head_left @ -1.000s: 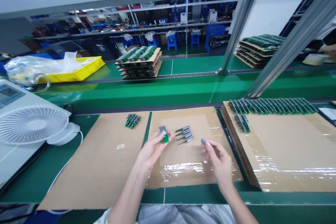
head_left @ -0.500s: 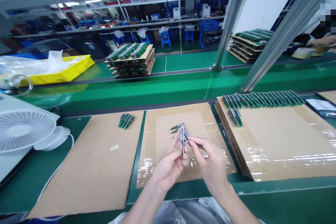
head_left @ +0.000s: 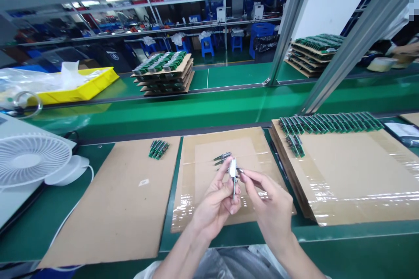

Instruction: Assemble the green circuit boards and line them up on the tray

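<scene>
Left hand pinches a small board edge-on above the cardboard; right hand fingertips meet it. Board detail unreadable; spare parts partly hidden behind.

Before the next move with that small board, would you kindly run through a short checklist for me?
1. Left hand grips the small green circuit board with metal holder: ok.
2. Right hand fingertips meet the board: ok.
3. Round silver part seated: cannot tell, hidden.
4. Metal-ended pieces lie apart on the brown cardboard sheet: ok.
5. Row of green boards on the right: ok.
</scene>
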`<state>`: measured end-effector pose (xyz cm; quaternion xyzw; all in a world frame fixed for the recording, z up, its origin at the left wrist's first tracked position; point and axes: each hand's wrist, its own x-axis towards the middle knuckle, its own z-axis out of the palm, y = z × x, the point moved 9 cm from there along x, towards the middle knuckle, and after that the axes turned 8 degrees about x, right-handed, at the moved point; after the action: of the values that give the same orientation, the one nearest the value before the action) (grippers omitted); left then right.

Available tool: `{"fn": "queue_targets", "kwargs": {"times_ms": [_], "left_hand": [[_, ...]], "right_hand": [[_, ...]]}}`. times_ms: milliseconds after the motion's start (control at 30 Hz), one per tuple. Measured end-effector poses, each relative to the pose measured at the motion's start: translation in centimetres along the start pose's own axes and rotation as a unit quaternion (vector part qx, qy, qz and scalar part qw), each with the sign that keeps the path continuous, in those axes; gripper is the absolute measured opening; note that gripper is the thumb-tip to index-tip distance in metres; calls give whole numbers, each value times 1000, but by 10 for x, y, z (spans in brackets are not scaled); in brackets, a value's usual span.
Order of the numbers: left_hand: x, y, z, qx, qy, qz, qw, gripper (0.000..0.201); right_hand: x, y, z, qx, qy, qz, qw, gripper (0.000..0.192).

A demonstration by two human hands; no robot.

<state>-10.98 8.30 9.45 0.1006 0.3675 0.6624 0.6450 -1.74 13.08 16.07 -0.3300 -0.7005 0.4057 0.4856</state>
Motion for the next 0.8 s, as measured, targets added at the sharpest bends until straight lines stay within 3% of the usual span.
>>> {"fn": "queue_targets", "kwargs": {"times_ms": [100, 300, 400, 533, 667, 800], "left_hand": [[0, -1, 1, -10, 8, 0, 1000, 78], [0, -2, 1, -4, 1, 2, 1000, 83], [-1, 0, 2, 33, -6, 4, 999, 83], [-6, 12, 4, 123, 24, 30, 992, 84], [-12, 24, 5, 218, 85, 63, 970, 80], [-17, 26, 4, 251, 118, 85, 957, 68]], "right_hand": [[1, -1, -2, -6, -6, -2, 1000, 14], [4, -16, 3, -26, -60, -76, 995, 20], [4, -15, 2, -4, -68, -61, 996, 22], [2, 12, -3, 106, -48, 86, 990, 17], [-10, 41, 15, 290, -101, 258, 916, 23], [-20, 48, 23, 393, -96, 331, 852, 30]]}}
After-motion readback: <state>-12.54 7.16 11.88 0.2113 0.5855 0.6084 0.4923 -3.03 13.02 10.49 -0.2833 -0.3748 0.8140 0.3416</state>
